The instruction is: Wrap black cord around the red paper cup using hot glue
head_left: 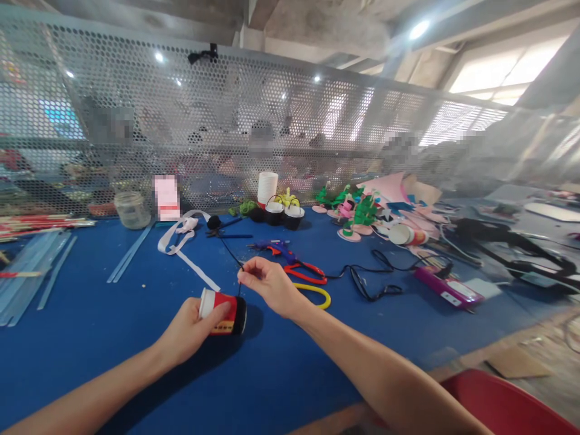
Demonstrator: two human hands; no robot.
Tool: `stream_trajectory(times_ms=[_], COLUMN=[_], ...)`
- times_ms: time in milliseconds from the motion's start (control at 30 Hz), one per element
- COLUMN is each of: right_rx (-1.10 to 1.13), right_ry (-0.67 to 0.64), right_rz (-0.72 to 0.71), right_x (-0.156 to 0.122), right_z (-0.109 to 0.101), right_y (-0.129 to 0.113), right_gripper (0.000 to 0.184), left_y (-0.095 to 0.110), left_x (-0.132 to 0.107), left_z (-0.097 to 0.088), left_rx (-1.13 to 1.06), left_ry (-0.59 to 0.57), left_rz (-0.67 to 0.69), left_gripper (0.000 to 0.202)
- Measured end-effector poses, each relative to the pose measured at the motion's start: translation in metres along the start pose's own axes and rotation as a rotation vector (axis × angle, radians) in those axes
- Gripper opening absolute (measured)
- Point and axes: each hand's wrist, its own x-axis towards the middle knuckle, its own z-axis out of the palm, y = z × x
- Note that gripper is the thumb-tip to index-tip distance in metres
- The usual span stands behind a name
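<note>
My left hand (190, 329) is closed around a small red paper cup (224, 313) lying on its side, its white rim to the left and its black-covered end to the right. My right hand (269, 283) pinches a thin black cord (229, 248) just above the cup's black end. The cord runs up and left toward a black ball (214, 222) on the blue table (113, 326). Both hands are low over the table near its front edge.
Scissors with red and yellow handles (310, 281) and a glue gun (274, 246) lie right of my right hand. White ribbon (183, 238), a glass jar (131, 209), stacked white cups (267, 187), finished black cups (283, 212), foam craft pieces (357, 211) and a power strip (446, 290) stand further back.
</note>
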Motion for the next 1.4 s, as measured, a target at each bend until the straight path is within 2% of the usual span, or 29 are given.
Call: stream_trajectory(times_ms=[567, 733, 1033, 1400], right_rx=[-0.008, -0.035, -0.081, -0.122], right_ry=[0.024, 0.001, -0.021, -0.078], right_rz=[0.003, 0.014, 0.048, 0.091], right_x=[-0.0012, -0.0017, -0.0047, -0.0085], right_z=[-0.0001, -0.0019, 0.0020, 0.0060], right_y=[0.0039, 0.0031, 0.0017, 0.0051], right_gripper=[0.014, 0.013, 0.009, 0.009], left_y=[-0.0039, -0.0057, -0.0051, -0.0047], left_x=[-0.0039, -0.0033, -0.0062, -0.0085], left_z=[0.0013, 0.0014, -0.0017, -0.0018], left_rx=[-0.004, 0.093, 0.303, 0.349], left_ry=[-0.009, -0.004, -0.022, -0.025], left_rz=[0.079, 0.152, 0.390, 0.485], left_gripper=[0.032, 0.030, 0.029, 0.027])
